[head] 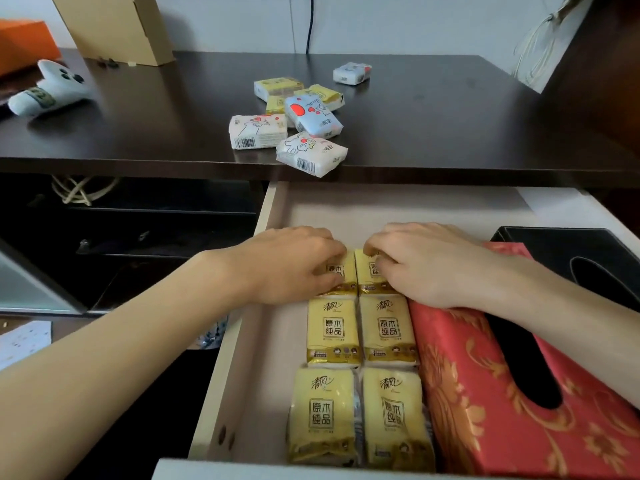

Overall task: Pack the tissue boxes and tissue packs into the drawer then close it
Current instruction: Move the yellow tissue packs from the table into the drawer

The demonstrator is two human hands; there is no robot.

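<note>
The open drawer (266,216) holds two columns of yellow tissue packs (334,332), a red patterned tissue box (485,403) to their right, and a black tissue box (561,247) behind it. My left hand (294,265) grips the far left yellow pack (343,271). My right hand (426,261) grips the far right yellow pack (369,268). Both packs lie at the far end of the columns. On the dark desk (138,126) above lie several loose tissue packs (258,131), white, blue and yellow; one white pack (311,154) overhangs the desk's front edge.
A plush toy (52,88) lies at the desk's left, a cardboard box (114,26) and an orange box (24,43) stand behind it. One blue-white pack (351,73) sits apart, farther back. Bare drawer floor (398,209) shows beyond my hands. Cables hang under the desk at left.
</note>
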